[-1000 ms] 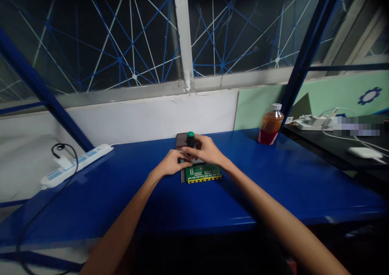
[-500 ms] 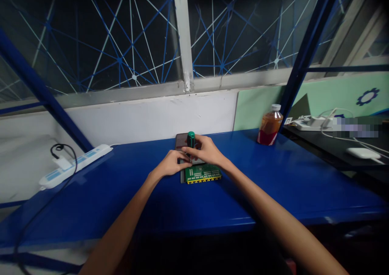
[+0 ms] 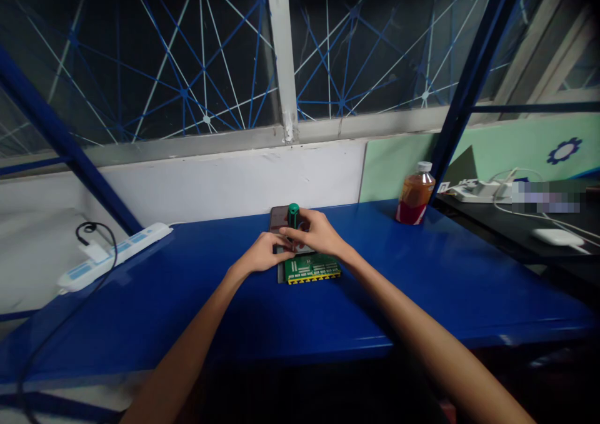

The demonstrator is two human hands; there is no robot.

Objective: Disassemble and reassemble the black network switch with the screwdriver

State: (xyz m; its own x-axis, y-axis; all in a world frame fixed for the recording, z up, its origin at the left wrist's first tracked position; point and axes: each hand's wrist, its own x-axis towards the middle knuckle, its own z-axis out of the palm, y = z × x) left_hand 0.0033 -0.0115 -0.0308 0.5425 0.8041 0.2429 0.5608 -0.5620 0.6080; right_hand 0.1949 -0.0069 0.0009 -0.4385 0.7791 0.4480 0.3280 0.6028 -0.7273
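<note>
Screwdriver (image 3: 294, 219) stands upright in the right hand (image 3: 315, 232) grip, fingers pinching its handle, tip down on the circuit board (image 3: 312, 267); left hand (image 3: 263, 252) presses the board's left edge.

No text can be read; only a blue gear sign (image 3: 562, 151) stands on the pale green wall panel (image 3: 515, 146) far right.

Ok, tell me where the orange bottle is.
The orange bottle stands at the back right of the blue table, beside the blue post, right of both hands.
</note>
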